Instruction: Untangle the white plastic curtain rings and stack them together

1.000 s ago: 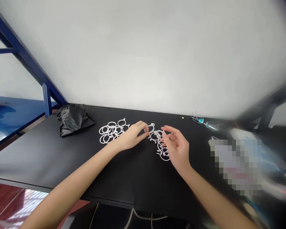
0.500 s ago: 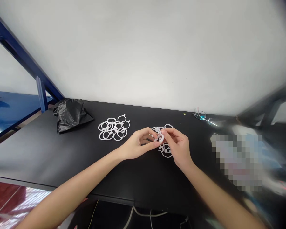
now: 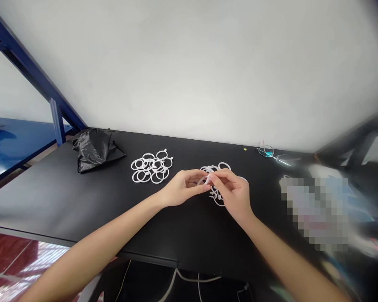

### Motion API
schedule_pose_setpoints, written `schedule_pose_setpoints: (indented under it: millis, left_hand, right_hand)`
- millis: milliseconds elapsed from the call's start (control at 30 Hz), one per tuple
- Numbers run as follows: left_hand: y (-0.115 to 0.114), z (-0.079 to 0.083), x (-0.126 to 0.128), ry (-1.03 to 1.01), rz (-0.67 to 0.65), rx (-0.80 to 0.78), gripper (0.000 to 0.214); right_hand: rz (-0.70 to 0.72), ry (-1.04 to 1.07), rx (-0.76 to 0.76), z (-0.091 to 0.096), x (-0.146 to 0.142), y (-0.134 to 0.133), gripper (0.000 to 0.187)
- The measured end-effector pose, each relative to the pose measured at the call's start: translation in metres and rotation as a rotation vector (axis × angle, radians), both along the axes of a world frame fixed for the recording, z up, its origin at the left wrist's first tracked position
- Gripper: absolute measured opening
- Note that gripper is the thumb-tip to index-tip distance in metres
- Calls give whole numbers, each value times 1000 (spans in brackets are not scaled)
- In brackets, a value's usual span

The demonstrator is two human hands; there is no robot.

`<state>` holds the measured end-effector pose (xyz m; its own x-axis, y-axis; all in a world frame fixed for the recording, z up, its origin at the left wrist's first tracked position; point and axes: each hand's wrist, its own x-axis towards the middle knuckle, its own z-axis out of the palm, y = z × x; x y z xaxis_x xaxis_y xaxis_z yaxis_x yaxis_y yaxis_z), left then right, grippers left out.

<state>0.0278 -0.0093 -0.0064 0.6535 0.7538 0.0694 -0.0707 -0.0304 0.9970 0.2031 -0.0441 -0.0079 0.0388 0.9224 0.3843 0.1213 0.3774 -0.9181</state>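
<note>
My left hand (image 3: 181, 189) and my right hand (image 3: 234, 193) meet over a black table (image 3: 66, 197), and both pinch one white plastic ring (image 3: 204, 180) between their fingertips. Just beyond and under the hands lies a small heap of white rings with clips (image 3: 219, 168), partly hidden by my right hand. A second heap of several plain-looking white rings (image 3: 151, 167) lies to the left of my left hand, apart from it.
A crumpled black plastic bag (image 3: 94, 149) lies at the table's far left. A pair of glasses (image 3: 272, 154) rests at the back right by the white wall. Blue metal framing (image 3: 34, 79) stands at the left. Cables (image 3: 189, 281) hang below the table's front edge.
My left hand picked a ring from the right heap and drew it toward me. My right hand closed in and now pinches the same ring.
</note>
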Motion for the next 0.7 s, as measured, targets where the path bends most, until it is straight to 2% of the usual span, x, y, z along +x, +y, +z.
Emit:
schedule_pose_setpoints:
  millis: [200,300,367,467,533,600,700]
  left_hand:
    - [-2,0,2,-1,-4,-7,31]
    - [-1,6,0,63,-3,58,32]
    - [5,13,-9,212,90,215,33]
    - [21,21,-32,587,394,571,31]
    - [35,22,-51,795,540,756,31]
    - [47,20,-69,998,629,814,32]
    - [56,13,-84,1209,679,787,37]
  right_hand:
    - [-5,24,-2,0,-2,-2,10]
    - [0,50,-20,-1,-3,-2,10]
    - [-12,97,-64,-2,-4,-1,10]
    - [-44,139,-127,-4,-4,0,19]
    - [-67,124,-136,-3,-3,0,21]
    - [-87,109,-132,-2,-3,-1,20]
    - [-117,100,-126,0,-1,-2,19]
